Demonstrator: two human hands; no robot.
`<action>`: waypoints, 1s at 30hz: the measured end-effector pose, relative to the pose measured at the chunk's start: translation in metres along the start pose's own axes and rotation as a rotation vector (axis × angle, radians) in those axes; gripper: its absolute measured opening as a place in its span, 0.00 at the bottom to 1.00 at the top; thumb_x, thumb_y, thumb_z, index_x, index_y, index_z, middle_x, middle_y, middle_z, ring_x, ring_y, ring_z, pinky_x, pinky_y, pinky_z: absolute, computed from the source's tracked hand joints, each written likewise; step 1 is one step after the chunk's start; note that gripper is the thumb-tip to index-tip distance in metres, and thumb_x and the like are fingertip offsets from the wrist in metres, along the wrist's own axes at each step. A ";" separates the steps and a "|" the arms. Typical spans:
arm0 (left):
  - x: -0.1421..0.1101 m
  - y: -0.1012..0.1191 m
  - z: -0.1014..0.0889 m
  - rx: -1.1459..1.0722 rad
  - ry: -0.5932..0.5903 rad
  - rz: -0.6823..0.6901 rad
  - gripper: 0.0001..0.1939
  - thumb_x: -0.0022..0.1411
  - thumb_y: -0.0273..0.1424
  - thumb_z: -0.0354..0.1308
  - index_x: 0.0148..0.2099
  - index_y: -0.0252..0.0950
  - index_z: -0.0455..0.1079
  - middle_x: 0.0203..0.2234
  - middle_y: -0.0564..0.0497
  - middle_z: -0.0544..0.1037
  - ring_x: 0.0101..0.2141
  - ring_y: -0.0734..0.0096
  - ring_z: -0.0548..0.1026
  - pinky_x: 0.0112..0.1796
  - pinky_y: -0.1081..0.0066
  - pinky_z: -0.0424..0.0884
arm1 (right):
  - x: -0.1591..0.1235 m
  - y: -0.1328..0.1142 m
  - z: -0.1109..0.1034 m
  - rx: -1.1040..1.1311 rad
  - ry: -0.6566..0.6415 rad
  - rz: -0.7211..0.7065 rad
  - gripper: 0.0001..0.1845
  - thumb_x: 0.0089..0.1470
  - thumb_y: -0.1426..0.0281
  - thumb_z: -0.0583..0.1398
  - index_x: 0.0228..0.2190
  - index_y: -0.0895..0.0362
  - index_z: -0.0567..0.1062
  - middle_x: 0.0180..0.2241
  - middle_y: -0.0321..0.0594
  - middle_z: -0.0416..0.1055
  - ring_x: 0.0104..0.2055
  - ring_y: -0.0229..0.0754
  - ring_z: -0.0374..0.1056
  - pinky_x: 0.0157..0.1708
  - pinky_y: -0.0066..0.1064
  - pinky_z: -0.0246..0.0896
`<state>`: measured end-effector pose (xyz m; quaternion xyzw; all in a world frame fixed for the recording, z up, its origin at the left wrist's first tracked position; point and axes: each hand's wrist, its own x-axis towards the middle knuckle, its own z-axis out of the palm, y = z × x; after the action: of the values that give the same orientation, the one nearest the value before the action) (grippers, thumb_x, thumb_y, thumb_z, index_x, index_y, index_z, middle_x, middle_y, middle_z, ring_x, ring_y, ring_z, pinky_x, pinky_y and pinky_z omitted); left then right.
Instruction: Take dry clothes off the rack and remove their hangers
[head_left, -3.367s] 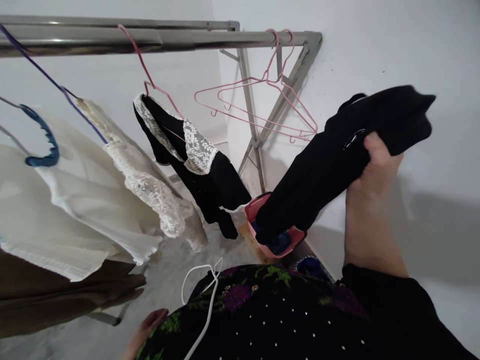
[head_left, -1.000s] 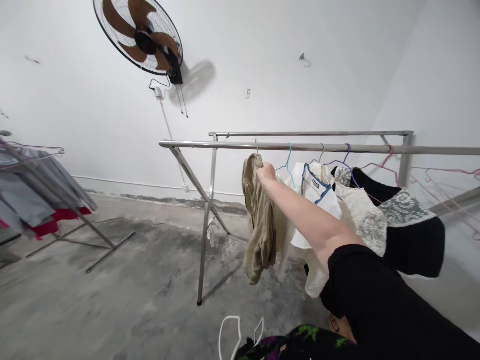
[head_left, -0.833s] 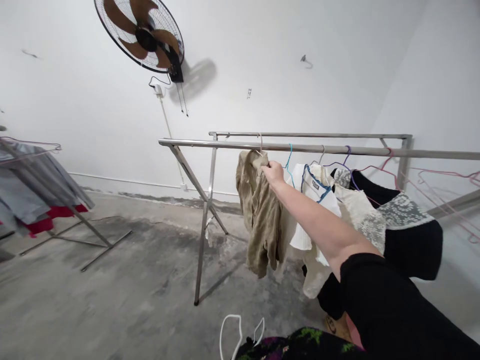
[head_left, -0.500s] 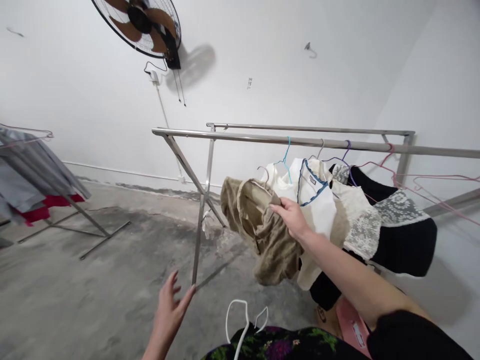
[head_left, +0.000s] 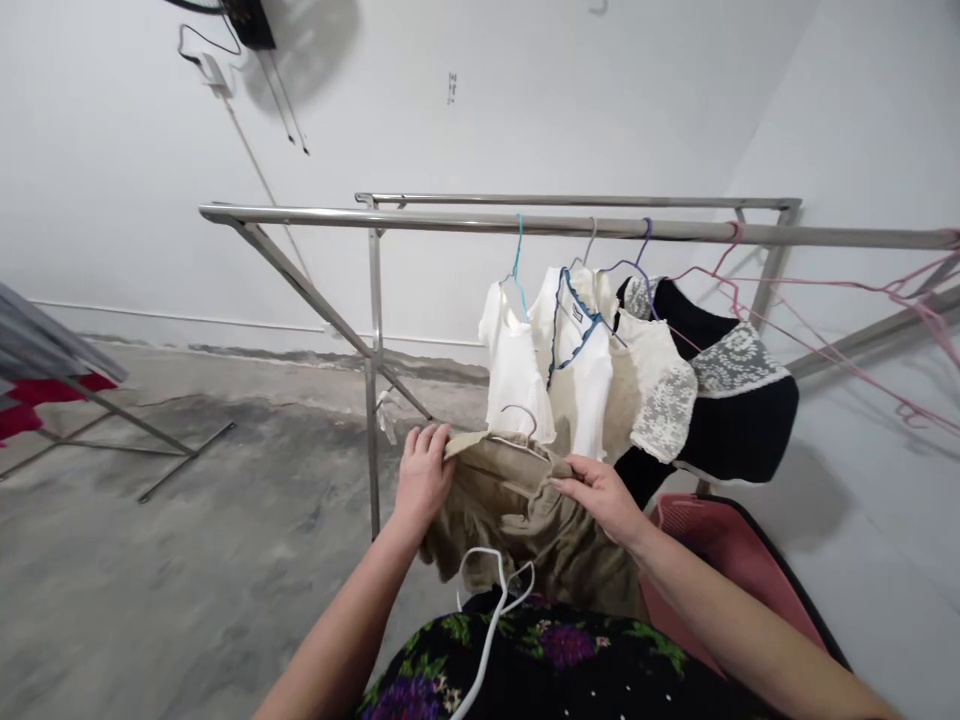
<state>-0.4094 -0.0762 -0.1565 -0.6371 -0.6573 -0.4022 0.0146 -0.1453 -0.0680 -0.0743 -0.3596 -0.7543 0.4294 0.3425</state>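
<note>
Head view: bare grey concrete floor, stained dark along the base of the white wall; a second white wall meets it at 2 o'clock. A steel drying rack with two parallel rails spans the frame from 10 to 3 o'clock.

Count — four garments hanging on the rack: two white tops, one cream lace blouse, one black lace-collared top. Empty pink hangers trail off at 3 o'clock; exact number unclear. One white hanger lies on a black floral garment at 6 o'clock.

Left hand is closed over the left edge of a khaki garment; right hand pinches its right shoulder. The garment sits at centre, below the rails, with a hanger hook poking out of its top.

Cut off: a wall fan at 11 o'clock, only base and cords visible; a second rack with red cloth at 9 o'clock; a pink basket at 4 o'clock, partly behind the right forearm.
</note>
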 end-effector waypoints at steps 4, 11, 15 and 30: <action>-0.001 -0.001 0.006 -0.003 -0.095 0.061 0.17 0.57 0.21 0.45 0.48 0.31 0.67 0.42 0.39 0.71 0.45 0.54 0.65 0.49 0.58 0.64 | -0.006 0.001 -0.017 -0.144 0.075 0.019 0.15 0.48 0.61 0.63 0.36 0.58 0.73 0.29 0.37 0.72 0.33 0.41 0.68 0.36 0.30 0.63; -0.006 0.024 -0.005 -0.017 -0.195 0.123 0.19 0.55 0.18 0.44 0.47 0.33 0.66 0.40 0.42 0.72 0.43 0.59 0.67 0.46 0.63 0.67 | -0.008 0.014 -0.021 -0.423 0.131 -0.238 0.13 0.57 0.65 0.56 0.39 0.56 0.76 0.44 0.44 0.74 0.50 0.47 0.69 0.52 0.38 0.60; -0.004 0.037 -0.026 0.107 -0.157 0.039 0.18 0.53 0.20 0.47 0.46 0.36 0.65 0.45 0.42 0.70 0.48 0.56 0.66 0.44 0.63 0.67 | -0.010 0.024 -0.031 -0.451 0.111 -0.279 0.13 0.60 0.65 0.54 0.41 0.55 0.77 0.45 0.43 0.74 0.51 0.45 0.69 0.53 0.37 0.60; 0.021 0.002 -0.044 -0.410 -0.535 -0.052 0.14 0.44 0.27 0.49 0.33 0.34 0.73 0.26 0.53 0.75 0.31 0.66 0.72 0.32 0.73 0.65 | -0.054 0.005 -0.042 -0.304 0.300 -0.323 0.11 0.58 0.66 0.57 0.34 0.57 0.78 0.42 0.45 0.75 0.46 0.46 0.71 0.50 0.36 0.64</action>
<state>-0.4329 -0.0831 -0.1146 -0.6929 -0.5591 -0.3449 -0.2971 -0.0822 -0.0947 -0.0729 -0.3413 -0.7987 0.1929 0.4565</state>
